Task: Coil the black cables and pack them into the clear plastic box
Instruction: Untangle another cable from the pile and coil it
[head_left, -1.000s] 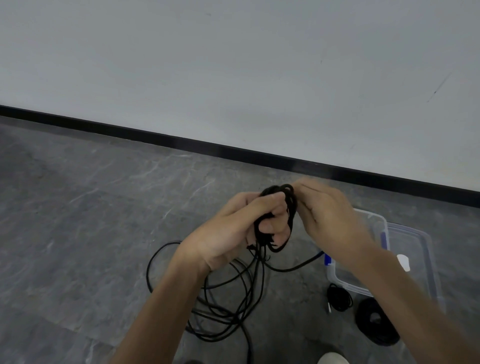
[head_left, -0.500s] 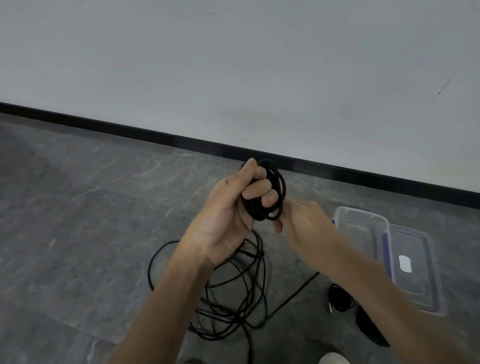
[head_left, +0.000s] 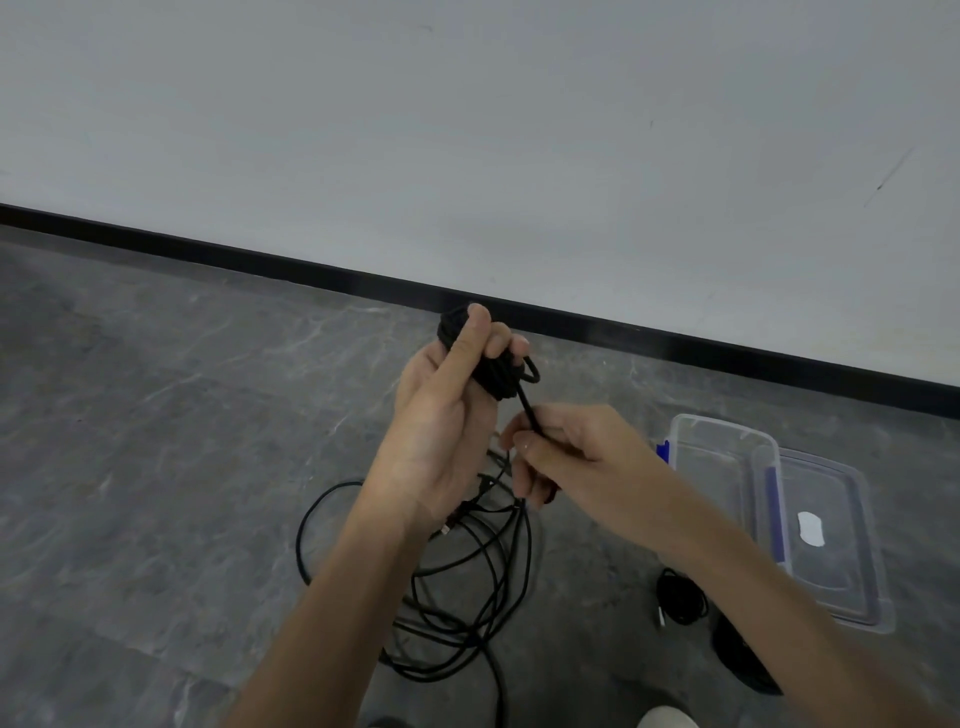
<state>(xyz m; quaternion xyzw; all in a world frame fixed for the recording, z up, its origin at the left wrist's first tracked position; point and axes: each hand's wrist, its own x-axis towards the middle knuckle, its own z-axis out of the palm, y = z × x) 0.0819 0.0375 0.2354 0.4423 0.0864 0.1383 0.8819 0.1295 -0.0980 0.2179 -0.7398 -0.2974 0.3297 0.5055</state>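
Observation:
My left hand (head_left: 447, 415) grips a small black cable coil (head_left: 493, 371) held up above the floor, thumb along its front. A loose end runs from the coil down into my right hand (head_left: 566, 457), which pinches it just below and to the right. A tangle of loose black cables (head_left: 467, 587) lies on the floor under both hands. The clear plastic box (head_left: 722, 457) stands open on the floor to the right, with its lid (head_left: 831, 535) beside it. A small coiled cable (head_left: 680, 597) lies in front of the box.
A dark flat coil (head_left: 737, 660) lies partly hidden under my right forearm. A white wall with a black baseboard (head_left: 260, 257) runs across behind. The floor is grey stone tile. A pale shoe tip (head_left: 667, 719) shows at the bottom edge.
My left hand lifted and turned the coil. My right hand dropped from beside the coil to below it and now pinches the free end pulled out from the bundle.

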